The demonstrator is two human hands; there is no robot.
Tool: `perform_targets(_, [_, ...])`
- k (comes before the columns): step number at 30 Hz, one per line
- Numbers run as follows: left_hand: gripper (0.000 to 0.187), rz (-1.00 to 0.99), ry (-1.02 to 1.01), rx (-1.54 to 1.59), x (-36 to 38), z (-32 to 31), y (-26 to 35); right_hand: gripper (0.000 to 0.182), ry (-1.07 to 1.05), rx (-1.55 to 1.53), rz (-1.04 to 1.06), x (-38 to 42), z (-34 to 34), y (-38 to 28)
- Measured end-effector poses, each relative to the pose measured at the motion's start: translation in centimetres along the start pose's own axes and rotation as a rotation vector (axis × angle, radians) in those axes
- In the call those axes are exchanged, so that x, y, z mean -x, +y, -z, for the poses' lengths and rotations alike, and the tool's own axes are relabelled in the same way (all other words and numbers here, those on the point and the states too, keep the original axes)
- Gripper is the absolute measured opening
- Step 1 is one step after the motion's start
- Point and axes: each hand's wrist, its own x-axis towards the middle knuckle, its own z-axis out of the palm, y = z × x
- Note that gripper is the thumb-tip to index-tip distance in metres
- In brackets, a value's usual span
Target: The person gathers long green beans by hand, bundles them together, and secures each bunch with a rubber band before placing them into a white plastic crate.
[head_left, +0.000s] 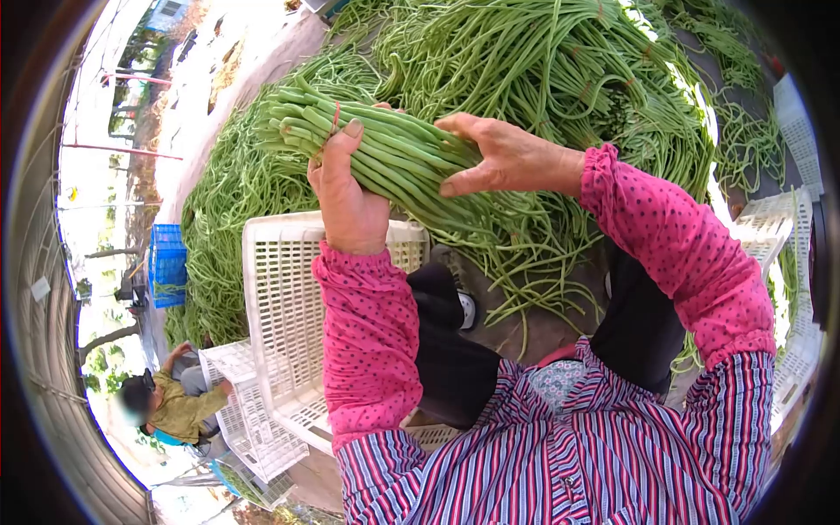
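Observation:
A thick bundle of long green beans [407,153] hangs above the bean pile, with a red band around it near its left end. My left hand [350,197] is wrapped round the bundle beside the band, its thumb on top and its other fingers mostly hidden behind. On the right part of the bundle lies my right hand [503,156], thumb and forefinger spread around the beans. Loose bean ends trail down to the right, below my right hand. Behind and below the bundle spreads a large pile of long green beans [542,52].
A white plastic crate [289,306] stands at my left, beside my left forearm. Beyond it are another white crate [249,411], a seated person [184,404] and a blue crate [167,262]. More white crates [779,227] are at the right edge.

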Motion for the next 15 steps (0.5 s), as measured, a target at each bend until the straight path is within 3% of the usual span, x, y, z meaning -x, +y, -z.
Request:
perform_targets(2, [0.03, -0.04, 0.054, -0.065, 0.5, -1.6, -0.1, 0.082, 0.302, 0.08, 0.18, -0.2, -0.5, -0.3])
perform_targets(3, [0.028, -0.093, 0.108, -0.13, 0.6, -2.4, 0.0, 0.096, 0.287, 0.113, 0.203, -0.5, -0.1, -1.1])
perform_targets(8, [0.027, -0.154, 0.154, -0.268, 0.8, -4.0, -0.4, 0.106, 0.336, 0.121, 0.248, -0.8, -1.8, -2.5])
perform_targets(12, [0.037, -0.232, -0.07, -0.723, -0.5, -1.5, -1.3, 0.093, 0.382, 0.017, 0.214, -0.7, -2.2, -1.9])
perform_targets(14, [0.033, -0.166, -0.109, -0.572, -1.0, -1.5, -1.6, 0.079, 0.33, -0.105, 0.049, -0.7, -2.3, -1.1])
perform_targets(15, [0.032, -0.153, -0.155, -0.522, -0.9, -1.9, -1.5, 0.061, 0.381, -0.185, 0.082, -0.3, -2.2, -1.3])
